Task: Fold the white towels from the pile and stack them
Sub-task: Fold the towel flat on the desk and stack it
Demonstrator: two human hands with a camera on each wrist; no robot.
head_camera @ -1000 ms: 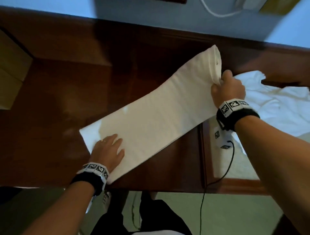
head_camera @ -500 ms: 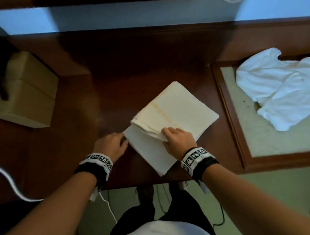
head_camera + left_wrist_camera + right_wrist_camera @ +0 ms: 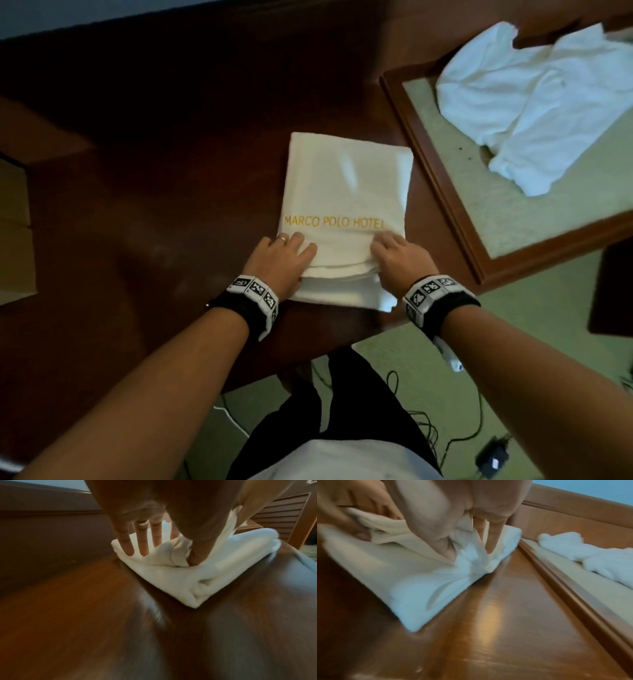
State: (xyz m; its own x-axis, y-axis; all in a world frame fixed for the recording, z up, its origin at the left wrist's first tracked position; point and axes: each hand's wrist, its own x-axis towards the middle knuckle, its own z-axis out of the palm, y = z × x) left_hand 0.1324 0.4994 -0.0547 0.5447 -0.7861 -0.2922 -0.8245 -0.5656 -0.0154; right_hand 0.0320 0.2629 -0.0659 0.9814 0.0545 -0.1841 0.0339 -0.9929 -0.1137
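A folded white towel (image 3: 346, 185) with gold "MARCO POLO HOTEL" lettering lies on the dark wooden table (image 3: 171, 171). Both hands are at its near edge. My left hand (image 3: 291, 250) has its fingers (image 3: 142, 540) flat on top and its thumb (image 3: 197, 555) tucked under the upper layer (image 3: 171, 553). My right hand (image 3: 387, 246) pinches the same upper layer (image 3: 471, 555), thumb (image 3: 445, 545) beneath it. A lower layer (image 3: 342, 294) sticks out toward me. The loose pile of white towels (image 3: 534, 102) lies at the upper right, also in the right wrist view (image 3: 590, 555).
The pile rests on a wood-framed green surface (image 3: 513, 212) right of the towel. A cardboard box (image 3: 13, 222) stands at the far left. The table's front edge runs just behind my wrists. Cables (image 3: 428, 428) and a black adapter (image 3: 493, 459) lie on the floor below.
The long strip was folded over toward me into a compact rectangle. My right hand came from the strip's far end to the near edge; the towel now lies squarer with its lettering up.
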